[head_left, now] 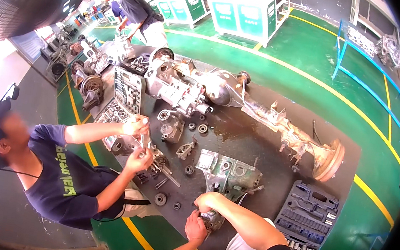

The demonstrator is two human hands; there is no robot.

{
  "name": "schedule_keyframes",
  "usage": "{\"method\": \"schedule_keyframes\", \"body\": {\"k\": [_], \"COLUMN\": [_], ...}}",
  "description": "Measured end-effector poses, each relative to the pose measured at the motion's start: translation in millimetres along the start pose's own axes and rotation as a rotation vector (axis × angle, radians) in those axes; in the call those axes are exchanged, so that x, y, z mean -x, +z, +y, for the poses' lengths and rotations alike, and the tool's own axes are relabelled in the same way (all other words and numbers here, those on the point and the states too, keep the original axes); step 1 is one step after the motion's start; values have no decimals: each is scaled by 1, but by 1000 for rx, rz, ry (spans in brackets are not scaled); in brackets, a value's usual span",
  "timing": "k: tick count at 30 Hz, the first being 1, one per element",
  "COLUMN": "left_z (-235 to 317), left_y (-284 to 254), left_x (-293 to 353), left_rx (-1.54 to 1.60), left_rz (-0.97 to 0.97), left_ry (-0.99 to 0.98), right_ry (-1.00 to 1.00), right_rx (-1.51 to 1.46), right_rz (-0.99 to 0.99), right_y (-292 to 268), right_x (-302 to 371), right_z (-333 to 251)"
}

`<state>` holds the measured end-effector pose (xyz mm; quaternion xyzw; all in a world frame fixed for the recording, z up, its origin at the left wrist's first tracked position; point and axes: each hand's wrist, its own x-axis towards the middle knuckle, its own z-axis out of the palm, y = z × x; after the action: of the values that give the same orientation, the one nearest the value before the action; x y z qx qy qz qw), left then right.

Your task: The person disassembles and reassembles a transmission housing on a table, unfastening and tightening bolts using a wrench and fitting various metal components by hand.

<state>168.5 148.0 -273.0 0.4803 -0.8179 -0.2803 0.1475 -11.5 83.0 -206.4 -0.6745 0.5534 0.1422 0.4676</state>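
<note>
A small grey metal housing (212,220) lies at the near edge of the dark workbench, just below a larger gearbox casing (228,172). Close against the housing's left side is my left hand (195,228), its fingers closed on the edge. My right hand (207,202) is curled into a closed grip between housing and casing; whatever its fingers hold is hidden. Left of my hands, a gear ring (160,199) and a smaller ring (177,205) lie on the bench.
A co-worker (68,168) at the left handles a metal part over the bench. An open socket set (308,212) lies right. An axle with a rusty drum (329,161), a large gearbox (177,88) and a second tool case (129,88) are farther back. Another person (136,11) stands behind.
</note>
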Motion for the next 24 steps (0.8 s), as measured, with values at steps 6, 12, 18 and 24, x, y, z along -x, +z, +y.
{"method": "schedule_keyframes", "body": {"k": [6, 12, 18, 24], "left_z": [3, 5, -3, 0], "left_y": [-2, -3, 4, 1], "left_x": [2, 3, 0, 3], "left_rx": [-14, -22, -39, -36], "left_rz": [0, 25, 38, 8], "left_ry": [-17, -18, 11, -9], "right_ry": [-3, 19, 1, -132], "right_rx": [-6, -25, -25, 64], "right_rz": [-36, -90, -54, -97], "right_y": [3, -4, -6, -6], "right_x": [-5, -4, -2, -5], "right_z": [1, -1, 2, 1]}}
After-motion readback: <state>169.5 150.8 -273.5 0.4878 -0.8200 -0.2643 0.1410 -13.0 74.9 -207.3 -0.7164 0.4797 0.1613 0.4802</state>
